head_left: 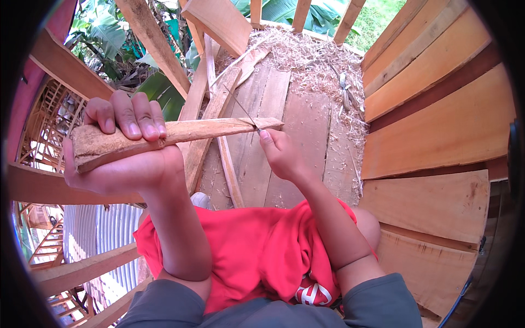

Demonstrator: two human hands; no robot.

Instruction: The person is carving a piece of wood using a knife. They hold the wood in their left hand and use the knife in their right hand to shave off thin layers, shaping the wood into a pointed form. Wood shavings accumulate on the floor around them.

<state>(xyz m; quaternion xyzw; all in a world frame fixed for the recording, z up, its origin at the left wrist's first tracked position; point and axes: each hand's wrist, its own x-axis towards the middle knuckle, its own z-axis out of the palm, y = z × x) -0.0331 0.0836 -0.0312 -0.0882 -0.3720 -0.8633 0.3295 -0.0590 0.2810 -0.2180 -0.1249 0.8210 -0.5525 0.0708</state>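
Observation:
My left hand is wrapped round the thick end of a long, tapering piece of wood, fingers over the top and palm beneath. The piece points right, across and above my lap, and its narrow end is cut pale and slanted. At that end my right hand is closed round the handle of a knife, with the thumb towards the wood. Its thin blade crosses the narrow end and points up and to the left. Most of the handle is hidden in my fist.
Red cloth covers my lap. Ahead lies a plank floor with heaped wood shavings at its far end. A metal tool resembling pliers rests on them. Boards lean at the left; a plank wall stands right.

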